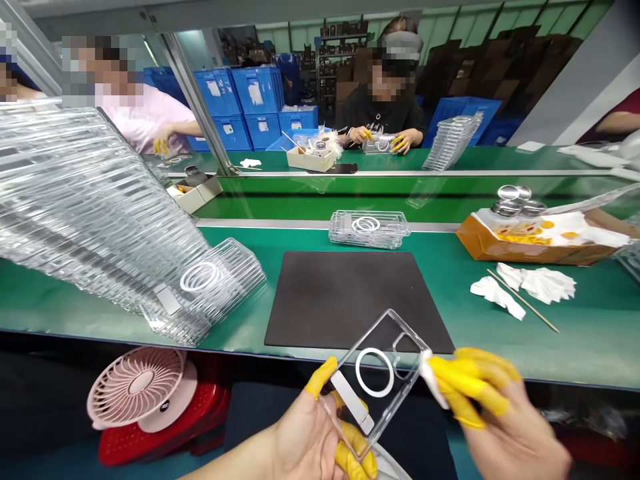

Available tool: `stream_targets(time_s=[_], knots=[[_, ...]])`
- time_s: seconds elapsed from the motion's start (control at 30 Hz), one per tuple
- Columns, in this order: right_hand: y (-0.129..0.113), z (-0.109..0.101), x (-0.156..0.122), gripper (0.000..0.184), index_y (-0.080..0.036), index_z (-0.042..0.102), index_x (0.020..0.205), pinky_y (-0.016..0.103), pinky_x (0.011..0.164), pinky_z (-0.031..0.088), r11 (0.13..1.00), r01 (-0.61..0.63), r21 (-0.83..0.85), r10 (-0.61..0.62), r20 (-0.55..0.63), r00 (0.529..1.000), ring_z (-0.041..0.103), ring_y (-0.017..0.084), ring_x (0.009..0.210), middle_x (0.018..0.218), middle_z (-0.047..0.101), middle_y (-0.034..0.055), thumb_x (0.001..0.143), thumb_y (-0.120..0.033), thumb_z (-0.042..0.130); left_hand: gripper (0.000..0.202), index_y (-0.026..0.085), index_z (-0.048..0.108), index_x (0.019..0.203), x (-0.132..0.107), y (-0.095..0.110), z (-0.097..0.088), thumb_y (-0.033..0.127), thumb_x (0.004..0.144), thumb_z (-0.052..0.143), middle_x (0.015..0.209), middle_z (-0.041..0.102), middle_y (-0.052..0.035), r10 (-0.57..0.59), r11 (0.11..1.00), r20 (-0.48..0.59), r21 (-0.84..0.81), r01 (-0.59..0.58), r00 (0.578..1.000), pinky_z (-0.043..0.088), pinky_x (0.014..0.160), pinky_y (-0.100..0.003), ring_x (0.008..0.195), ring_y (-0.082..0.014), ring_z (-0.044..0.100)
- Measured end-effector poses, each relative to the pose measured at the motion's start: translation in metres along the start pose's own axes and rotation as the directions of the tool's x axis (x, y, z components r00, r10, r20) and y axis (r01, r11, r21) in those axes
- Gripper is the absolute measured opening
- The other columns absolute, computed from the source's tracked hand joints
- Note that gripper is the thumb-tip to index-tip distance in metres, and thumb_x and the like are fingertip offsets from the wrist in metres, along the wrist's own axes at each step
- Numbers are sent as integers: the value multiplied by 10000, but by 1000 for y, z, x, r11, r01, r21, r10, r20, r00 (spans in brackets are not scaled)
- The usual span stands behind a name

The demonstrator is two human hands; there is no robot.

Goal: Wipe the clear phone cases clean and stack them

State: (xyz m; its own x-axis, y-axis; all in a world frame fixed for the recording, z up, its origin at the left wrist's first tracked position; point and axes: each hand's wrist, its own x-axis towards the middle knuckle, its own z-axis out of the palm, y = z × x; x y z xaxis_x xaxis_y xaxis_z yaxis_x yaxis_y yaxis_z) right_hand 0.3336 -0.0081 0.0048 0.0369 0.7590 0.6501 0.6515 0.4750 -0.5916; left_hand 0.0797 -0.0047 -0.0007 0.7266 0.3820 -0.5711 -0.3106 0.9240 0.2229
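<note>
One black mat [350,293] is lying past the left hand [313,423] holding a clear case [375,381]; the right hand [493,400] is pinching white cloth [432,379] at the case's edge, hiding some cloth

Case [375,383] between left hand [313,430] and right hand [495,400], near side of mat [350,293]. First stack [95,220], left of mat; second stack [369,235], far side. Box [530,253], right, behind wipes [547,284].

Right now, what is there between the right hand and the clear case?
In the head view, a white wipe lies between the right hand and the clear case.
</note>
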Motion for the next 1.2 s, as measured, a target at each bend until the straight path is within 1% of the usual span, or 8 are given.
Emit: stream_targets(time_s=[0.1, 0.17, 0.33, 0.43, 0.7, 0.97, 1.1, 1.2], knots=[[-31, 38, 18, 180, -236, 672, 970, 430, 886, 426, 955, 297, 18, -294, 203, 934, 566, 228, 949, 898, 645, 40, 862, -117, 591, 759, 119, 591, 1077, 3, 1, 0, 797, 802, 391, 794, 719, -108, -7, 997, 24, -79, 9, 1000, 522, 533, -275, 631, -236, 718], [-51, 61, 23, 168, -205, 661, 896, 429, 919, 407, 912, 401, 88, -409, 268, 872, 571, 198, 884, 842, 656, 36, 895, -122, 515, 724, 113, 594, 1105, 3, 1, 2, 758, 840, 398, 826, 726, -100, -4, 988, 6, -155, 5, 1000, 526, 565, -275, 655, -224, 718], [-67, 86, 20, 237, -206, 643, 816, 438, 979, 361, 907, 410, 100, -421, 276, 864, 544, 179, 802, 749, 636, 23, 901, -103, 446, 615, 134, 609, 1084, 3, 0, 6, 687, 860, 459, 852, 728, -87, 25, 985, -57, -171, -34, 998, 533, 644, -310, 731, -238, 709], [-58, 82, 22, 223, -190, 651, 823, 467, 1017, 320, 908, 418, 37, -409, 307, 859, 542, 186, 821, 750, 626, 29, 871, -74, 467, 599, 134, 600, 1071, 4, 0, 6, 677, 843, 489, 900, 717, -105, 53, 988, -21, -146, -56, 998, 522, 693, -321, 770, -245, 696], [-30, 63, 45, 233, -217, 572, 671, 474, 1012, 331, 863, 464, -201, -384, 337, 860, 523, 185, 760, 704, 574, 19, 744, -19, 473, 677, 157, 504, 1142, 6, -1, 1, 741, 804, 449, 866, 702, -84, 22, 998, -4, -65, -22, 1000, 480, 565, -274, 538, -181, 644], [-7, 53, 58, 238, -227, 566, 738, 507, 996, 316, 791, 408, -456, -274, 333, 902, 491, 214, 794, 700, 535, 34, 823, -41, 444, 699, 169, 495, 1065, 4, -5, -2, 795, 758, 440, 755, 701, -73, 41, 999, -7, 30, -41, 999, 438, 527, -223, 619, -203, 682], [-6, 36, 59, 256, -225, 545, 659, 533, 935, 343, 813, 393, -430, -257, 340, 905, 507, 214, 738, 667, 525, 35, 807, -43, 443, 737, 169, 522, 1040, 1, -3, 2, 834, 739, 419, 722, 683, -61, 78, 995, -1, 64, -78, 997, 442, 560, -223, 654, -191, 678], [-2, 3, 54, 198, -251, 642, 733, 485, 841, 448, 941, 235, -245, -139, 353, 925, 584, 239, 813, 761, 611, 50, 877, -211, 513, 733, 155, 564, 1036, -10, 2, 1, 818, 785, 376, 814, 688, -88, 165, 956, 8, 246, -162, 986, 470, 617, -249, 690, -180, 674]])
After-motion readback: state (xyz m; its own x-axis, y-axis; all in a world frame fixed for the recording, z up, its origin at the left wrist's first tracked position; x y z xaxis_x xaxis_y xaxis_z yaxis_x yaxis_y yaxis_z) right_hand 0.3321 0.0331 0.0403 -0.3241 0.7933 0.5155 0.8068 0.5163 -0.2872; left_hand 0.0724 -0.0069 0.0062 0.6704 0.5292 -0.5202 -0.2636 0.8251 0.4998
